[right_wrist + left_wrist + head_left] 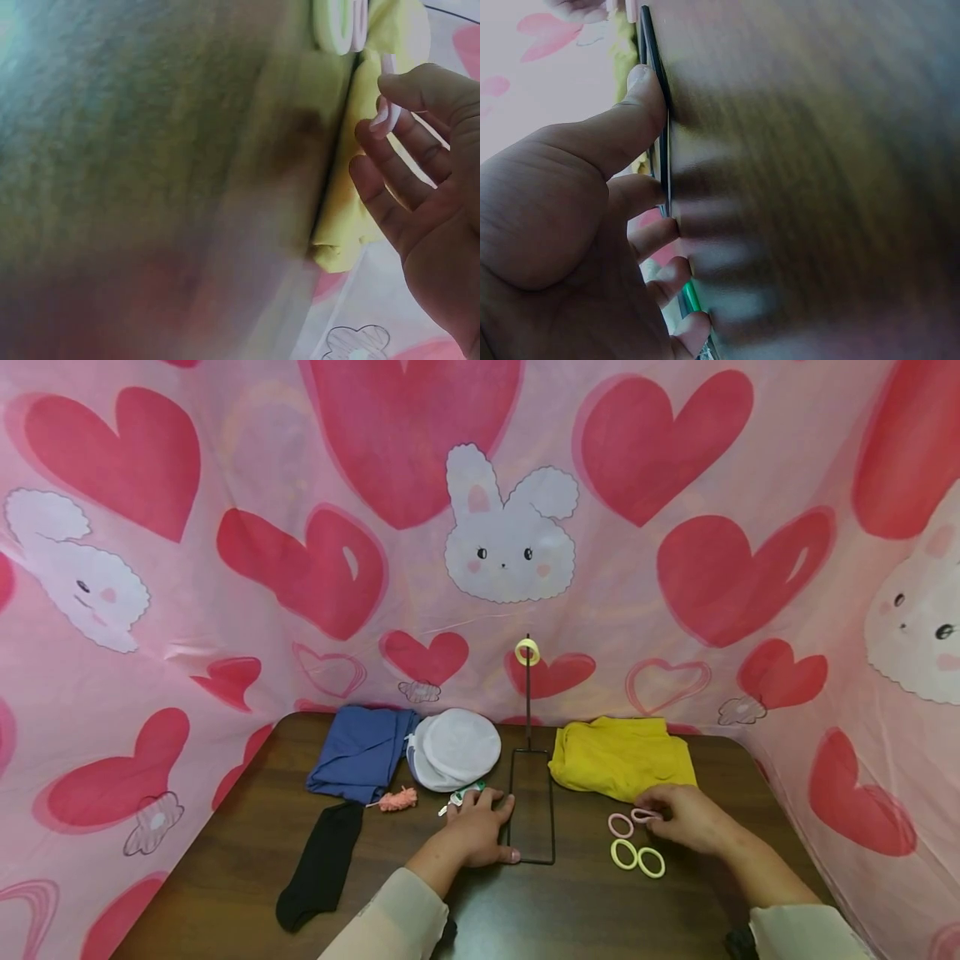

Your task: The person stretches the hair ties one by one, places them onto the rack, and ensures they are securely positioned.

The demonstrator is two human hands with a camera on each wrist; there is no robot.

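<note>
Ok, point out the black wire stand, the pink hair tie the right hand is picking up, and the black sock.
black wire stand [552, 814], head view, right side rail of its flat base.
pink hair tie [642, 815], head view, the loop's exposed left part.
black sock [322, 867], head view, middle of the sock.

We see a table [225, 893] of dark wood grain with a smooth, slightly glossy finish. On it near the back edge lie soft matt cloths: a blue cloth [362, 750], a yellow cloth [621, 757] and a white mesh cap [455, 747]. A black sock [321, 865] of matt knit lies toward the left edge. The wire stand [531, 806] is thin black metal; our left hand [474, 835] presses on its base. The hair ties [636, 856] look like soft, matt fabric rings; our right hand [686, 817] pinches a pink hair tie [643, 815].
</note>
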